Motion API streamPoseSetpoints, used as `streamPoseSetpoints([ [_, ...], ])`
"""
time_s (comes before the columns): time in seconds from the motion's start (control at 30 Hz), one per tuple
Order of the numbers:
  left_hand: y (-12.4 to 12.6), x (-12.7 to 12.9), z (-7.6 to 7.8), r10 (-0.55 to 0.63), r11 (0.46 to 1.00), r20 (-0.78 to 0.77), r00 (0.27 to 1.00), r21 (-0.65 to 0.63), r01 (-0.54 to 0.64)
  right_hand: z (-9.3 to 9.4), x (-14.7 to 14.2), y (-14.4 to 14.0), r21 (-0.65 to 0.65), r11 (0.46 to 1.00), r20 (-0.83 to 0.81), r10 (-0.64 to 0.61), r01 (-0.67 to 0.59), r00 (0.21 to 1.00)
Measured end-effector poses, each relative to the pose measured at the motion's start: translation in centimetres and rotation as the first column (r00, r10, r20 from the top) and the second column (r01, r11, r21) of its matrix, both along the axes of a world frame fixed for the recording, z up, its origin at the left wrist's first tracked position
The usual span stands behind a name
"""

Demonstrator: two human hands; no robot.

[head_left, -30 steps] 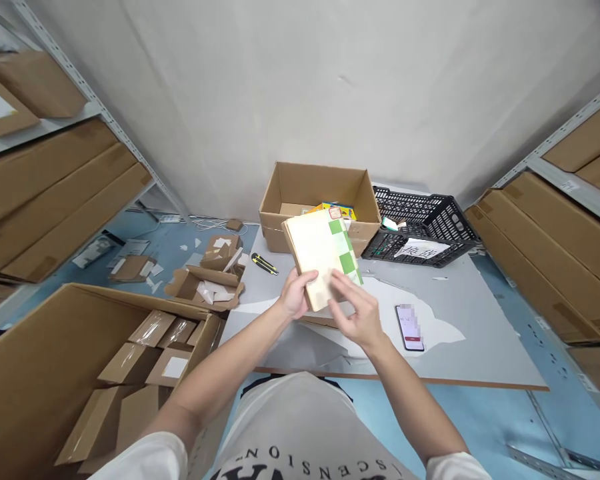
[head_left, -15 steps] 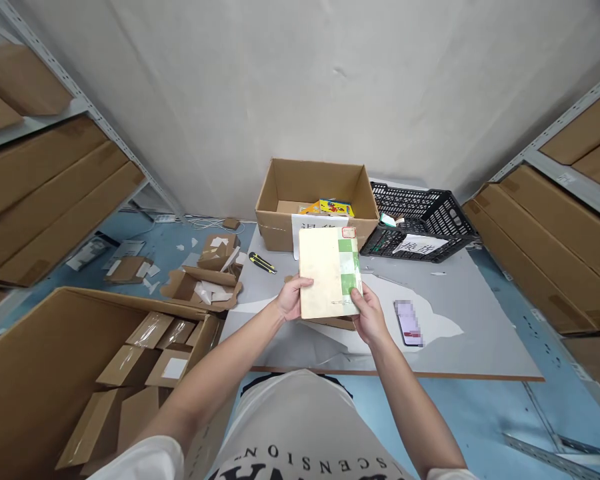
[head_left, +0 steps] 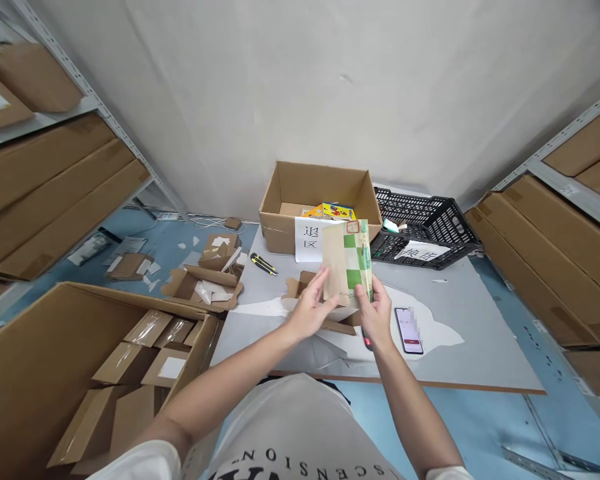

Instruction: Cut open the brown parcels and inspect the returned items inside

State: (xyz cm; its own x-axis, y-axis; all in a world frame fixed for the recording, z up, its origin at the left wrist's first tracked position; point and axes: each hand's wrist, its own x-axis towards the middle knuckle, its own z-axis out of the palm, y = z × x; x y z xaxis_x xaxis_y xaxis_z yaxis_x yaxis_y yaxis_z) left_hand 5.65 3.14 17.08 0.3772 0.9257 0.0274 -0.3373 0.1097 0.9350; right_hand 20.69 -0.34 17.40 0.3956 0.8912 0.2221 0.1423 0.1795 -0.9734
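I hold a thin cream book with green squares on its cover [head_left: 347, 263] upright above the grey board [head_left: 470, 360]. My right hand [head_left: 377, 313] grips its lower right corner. My left hand [head_left: 311, 308] has its fingers spread against the book's left face. Under my hands lies a torn piece of cardboard wrapper [head_left: 300, 288]. A phone [head_left: 409, 329] with a lit screen lies just right of my right hand.
An open cardboard box [head_left: 317, 200] with a paper label holds a yellow item at the back. A black plastic crate [head_left: 423, 227] stands to its right. A utility knife [head_left: 264, 264] lies left of it. A large box of small parcels [head_left: 130, 373] sits at lower left; shelves flank both sides.
The book has turned from lying flat-faced toward me to standing more on edge. My left hand let go of its left edge and now rests open against its side.
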Motion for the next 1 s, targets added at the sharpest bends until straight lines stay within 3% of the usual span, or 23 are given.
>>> streamPoseSetpoints([
  [0.1,-1.0,0.6,0.8,-0.136,0.991,0.084,0.987,-0.009,0.137,-0.1,-1.2,-0.1,-0.02,0.998,0.231,-0.052,0.058,0.972],
  [0.2,-1.1,0.8,1.1,-0.124,0.992,0.173,0.977,0.001,0.126,-0.1,-2.2,-0.4,0.014,0.997,0.484,-0.075,0.078,0.872],
  [0.43,-0.7,0.6,1.1,0.067,0.997,0.262,0.963,-0.055,-0.055,1.1,-4.5,-1.4,0.152,0.981,0.77,-0.041,-0.121,0.636],
  [0.57,-0.3,0.3,1.7,0.205,0.975,0.289,0.935,-0.148,-0.167,1.8,-5.3,-2.3,0.149,0.968,0.814,-0.005,-0.202,0.581],
  [0.7,0.2,-0.3,2.2,0.21,0.966,0.335,0.919,-0.215,-0.143,2.1,-5.2,-3.3,0.166,0.952,0.81,0.016,-0.256,0.586],
  [0.8,0.7,-0.8,2.1,0.194,0.96,0.328,0.925,-0.257,-0.11,2.1,-4.0,-3.9,0.213,0.932,0.77,0.024,-0.292,0.638],
  [0.9,1.6,-1.8,1.6,0.15,0.949,0.308,0.94,-0.311,-0.05,1.7,-1.9,-3.9,0.257,0.953,0.657,-0.053,-0.157,0.752],
  [1.0,2.5,-2.9,0.8,0.08,0.936,0.296,0.952,-0.351,0.031,1.0,0.3,-3.1,0.106,0.994,0.453,-0.047,-0.002,0.89],
])
